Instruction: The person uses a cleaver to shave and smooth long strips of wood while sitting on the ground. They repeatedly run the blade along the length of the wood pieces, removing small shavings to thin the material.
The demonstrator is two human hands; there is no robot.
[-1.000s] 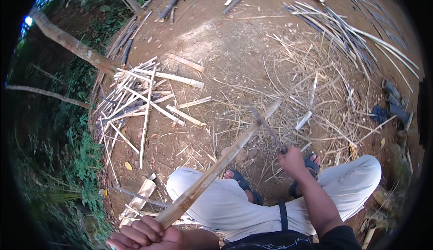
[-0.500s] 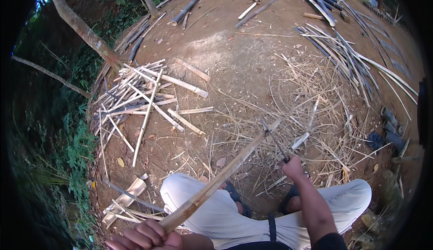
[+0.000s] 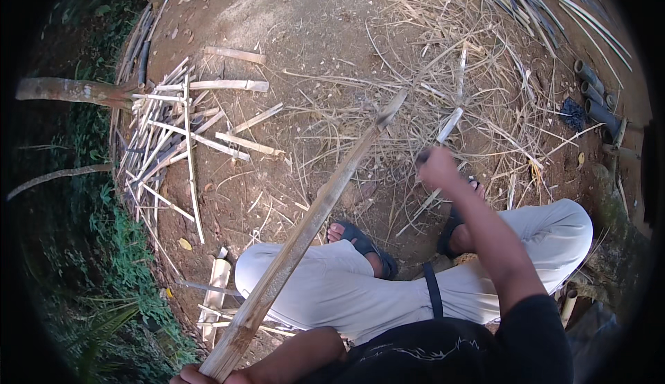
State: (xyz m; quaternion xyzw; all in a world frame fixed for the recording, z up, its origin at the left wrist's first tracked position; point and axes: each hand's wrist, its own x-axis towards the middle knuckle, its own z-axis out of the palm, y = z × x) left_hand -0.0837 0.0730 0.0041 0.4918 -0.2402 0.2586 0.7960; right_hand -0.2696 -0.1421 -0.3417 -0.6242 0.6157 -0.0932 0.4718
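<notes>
A long split bamboo strip slants up and away across my left thigh. My left hand is closed round its near end, partly cut off by the lower edge. The far end of the strip hangs over the shavings and carries a dark mark. To the right of that far part, my right hand is a fist round the dark handle of a knife. Its blade cannot be made out now. Hand and strip stand apart.
Curly bamboo shavings cover the ground ahead. Split bamboo pieces are heaped at the left, beside green undergrowth. Dark bamboo tubes lie at the right, and long strips at the far right. My sandalled feet rest before me.
The view has tilted downward. My right hand and the knife, whose blade lay against the strip's far part, have come away from it. My left hand still grips the near end.
</notes>
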